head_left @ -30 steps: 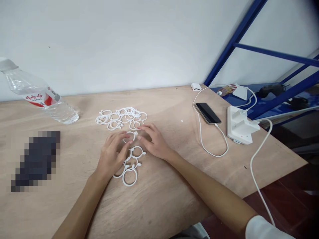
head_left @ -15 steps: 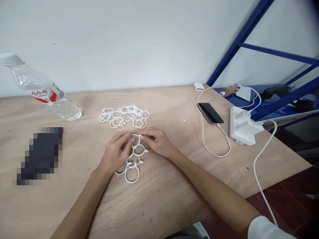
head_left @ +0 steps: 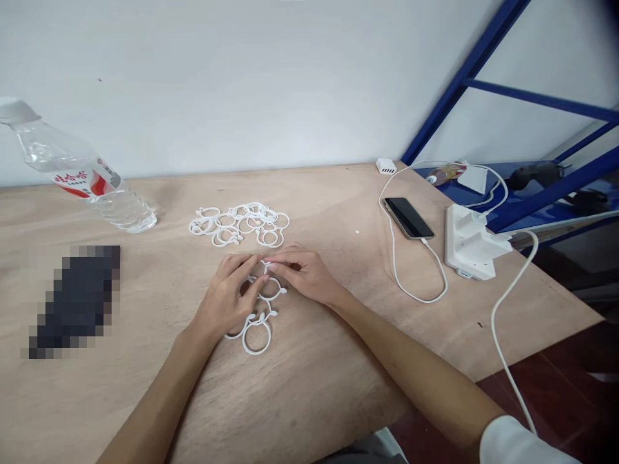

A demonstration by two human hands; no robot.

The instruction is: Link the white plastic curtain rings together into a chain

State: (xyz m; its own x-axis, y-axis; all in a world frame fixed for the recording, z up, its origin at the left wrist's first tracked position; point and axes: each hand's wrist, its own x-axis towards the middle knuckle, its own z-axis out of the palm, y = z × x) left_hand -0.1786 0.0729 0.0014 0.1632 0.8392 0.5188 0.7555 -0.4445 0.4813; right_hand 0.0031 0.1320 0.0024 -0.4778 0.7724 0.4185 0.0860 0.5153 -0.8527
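Note:
My left hand (head_left: 235, 290) and my right hand (head_left: 302, 274) meet over the table, fingertips pinching one white plastic ring (head_left: 266, 267) between them. Most of that ring is hidden behind the fingers. Below it, towards me, lie several more white rings (head_left: 256, 338) with small tabs, touching or overlapping one another; the left hand partly covers them. Just beyond my fingers sits a loose pile of similar white rings (head_left: 249, 222).
A water bottle (head_left: 97, 177) stands at the left, with a blurred dark object (head_left: 80, 299) nearer me. To the right are a phone (head_left: 409, 218) on a charging cable, a white power strip (head_left: 469, 248) and a small white block (head_left: 385, 166). A blue metal frame (head_left: 449, 71) rises beyond the table edge.
My left thumb and fingers have shifted slightly right, closer to the right fingertips, covering more of the held ring. The pile and other rings lie as before.

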